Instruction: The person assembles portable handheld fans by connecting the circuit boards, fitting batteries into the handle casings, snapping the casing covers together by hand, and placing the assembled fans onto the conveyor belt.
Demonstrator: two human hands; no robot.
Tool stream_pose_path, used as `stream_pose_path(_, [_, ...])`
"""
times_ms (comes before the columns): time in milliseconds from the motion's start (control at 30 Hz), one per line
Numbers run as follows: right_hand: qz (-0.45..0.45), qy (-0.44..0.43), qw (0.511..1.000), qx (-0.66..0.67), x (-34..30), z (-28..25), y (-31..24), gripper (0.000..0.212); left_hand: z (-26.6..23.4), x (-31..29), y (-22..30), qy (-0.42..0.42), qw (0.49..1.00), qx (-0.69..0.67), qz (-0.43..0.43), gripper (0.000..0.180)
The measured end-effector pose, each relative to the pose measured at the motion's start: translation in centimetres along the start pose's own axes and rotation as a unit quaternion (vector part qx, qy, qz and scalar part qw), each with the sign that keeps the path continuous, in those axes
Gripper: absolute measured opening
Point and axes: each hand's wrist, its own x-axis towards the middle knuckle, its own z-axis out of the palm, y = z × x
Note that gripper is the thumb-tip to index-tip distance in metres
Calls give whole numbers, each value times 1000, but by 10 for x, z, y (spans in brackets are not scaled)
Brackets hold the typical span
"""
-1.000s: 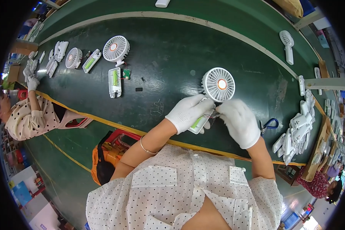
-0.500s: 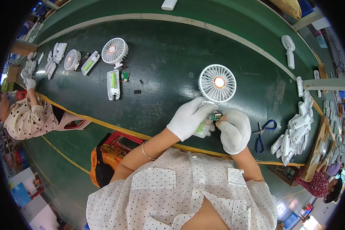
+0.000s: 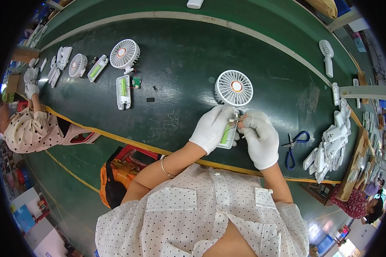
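Note:
A small white hand-held fan [image 3: 233, 87] lies on the dark green table [image 3: 180, 55], its round grille pointing away from me. Its handle shell [image 3: 227, 136] is open and a green battery shows inside. My left hand [image 3: 211, 128], in a white glove, holds the handle from the left. My right hand [image 3: 258, 138], also gloved, pinches small wires or a part at the top of the handle, just below the grille.
Blue-handled scissors [image 3: 292, 147] lie right of my hands, beside a pile of white shells [image 3: 328, 147]. Another open fan with a circuit board [image 3: 124, 81] lies at left, with more fan parts [image 3: 68, 64] beyond. A co-worker [image 3: 25, 128] sits far left. One finished fan [image 3: 327, 55] lies far right.
The fan has come lower and nearer to me. My right hand has moved in from the handle's right side to pinch at its top.

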Motion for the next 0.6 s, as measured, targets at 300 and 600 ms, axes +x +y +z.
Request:
stream_pose_path(300, [123, 46, 989, 72, 1, 5, 1, 18, -1, 4, 1, -5, 997, 76, 3, 29])
stream_pose_path(600, [134, -17, 978, 156, 4, 4, 30, 12, -3, 3, -2, -19, 1000, 2, -6, 37])
